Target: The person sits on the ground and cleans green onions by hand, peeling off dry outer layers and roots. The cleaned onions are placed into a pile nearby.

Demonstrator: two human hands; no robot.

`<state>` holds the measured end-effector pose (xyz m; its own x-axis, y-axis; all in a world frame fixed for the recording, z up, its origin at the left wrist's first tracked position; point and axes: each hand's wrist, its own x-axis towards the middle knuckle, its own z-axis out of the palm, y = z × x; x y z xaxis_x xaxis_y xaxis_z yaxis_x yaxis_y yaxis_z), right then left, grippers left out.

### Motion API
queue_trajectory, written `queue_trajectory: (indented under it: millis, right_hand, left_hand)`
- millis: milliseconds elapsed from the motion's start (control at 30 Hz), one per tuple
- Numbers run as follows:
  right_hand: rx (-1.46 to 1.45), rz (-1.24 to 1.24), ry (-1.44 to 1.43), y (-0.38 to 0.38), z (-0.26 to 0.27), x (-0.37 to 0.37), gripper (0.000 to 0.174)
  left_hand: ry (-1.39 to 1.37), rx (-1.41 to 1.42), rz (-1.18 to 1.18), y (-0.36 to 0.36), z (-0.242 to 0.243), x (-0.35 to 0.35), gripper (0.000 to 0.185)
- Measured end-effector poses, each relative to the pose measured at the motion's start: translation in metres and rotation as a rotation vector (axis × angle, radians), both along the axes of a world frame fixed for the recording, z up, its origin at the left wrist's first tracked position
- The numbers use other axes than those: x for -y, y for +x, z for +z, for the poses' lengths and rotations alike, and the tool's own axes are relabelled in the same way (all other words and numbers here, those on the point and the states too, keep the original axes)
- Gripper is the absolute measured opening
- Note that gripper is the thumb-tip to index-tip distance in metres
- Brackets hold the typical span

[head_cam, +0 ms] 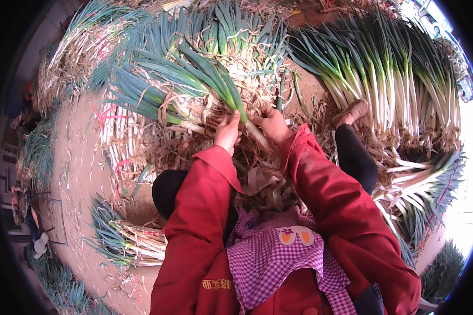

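In front of me is one large green onion (pixel 259 136), its green leaves pointing up and left and its white, rooted end down and right. My left hand (pixel 227 133) pinches the stalk from the left, where green turns to white. From the right, my right hand (pixel 274 125) has thumb and fingers on the same stalk, just beside the left thumb. Dry peeling skin clings to the white part. Beneath and left of my hands lies a heap of unpeeled green onions (pixel 177 100) with dry brown leaves and roots.
Cleaner green onions (pixel 382 78) lie in a row at right, by my shoe (pixel 351 112). A tied bundle (pixel 421 193) sits below them. Another bundle (pixel 132 242) lies at lower left. Peeled skins (pixel 256 183) litter the ground between my legs. A person (pixel 39 236) is at far left.
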<state>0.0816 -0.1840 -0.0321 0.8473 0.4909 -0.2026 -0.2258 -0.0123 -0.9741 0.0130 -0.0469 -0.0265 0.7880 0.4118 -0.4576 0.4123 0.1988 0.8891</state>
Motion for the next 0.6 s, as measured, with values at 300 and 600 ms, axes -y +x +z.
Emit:
queue_trajectory:
  millis: [300, 600]
  right_hand:
    - [0.613, 0.258, -0.104, -0.061, 0.053, 0.058, 0.012]
    - [0.402, 1.302, -0.889, -0.112, 0.082, 0.21, 0.031]
  left_hand:
    - [-0.473, 0.289, 0.129, 0.049, 0.015, -0.036, 0.018]
    - [-0.389, 0.495, 0.332, 0.049, 0.089, -0.142, 0.032]
